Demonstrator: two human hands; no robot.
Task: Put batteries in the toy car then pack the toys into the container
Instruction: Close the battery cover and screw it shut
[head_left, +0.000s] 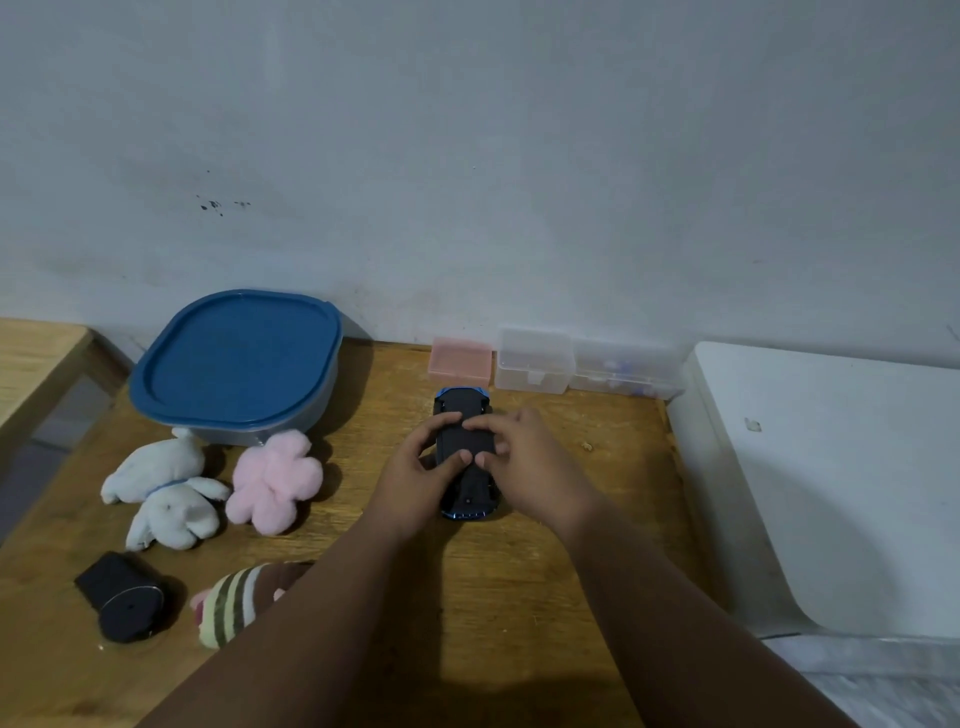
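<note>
We have the car (465, 457) belly-up at centre frame on the tabletop (545, 597), its dark underside facing us and a blue rim showing at both ends. The left hand (423, 480) and right hand (524, 467) both press on it, each grip closed against the car: thumbs meeting on the middle of the chassis, forefingers reaching across nearer the far end. We judge this to be work on the battery cover, though we cannot tell whether it is being opened or closed, and no batteries are visible. To do this well, we should keep the car flat against the tabletop, steady it from both sides, and push the cover along its slide with the thumbs rather than prying upward; a tilt could let it skid toward the small boxes (535, 364) just beyond, in the upper middle. Moving outward, the container (236, 364) sits at left of frame with its blue lid on, so we must lift that off before packing. Near it lie the white plush (166, 488), the pink plush (275, 480), a striped plush (239, 603) and a black object (124, 597) at lower left, none yet packed.
</note>
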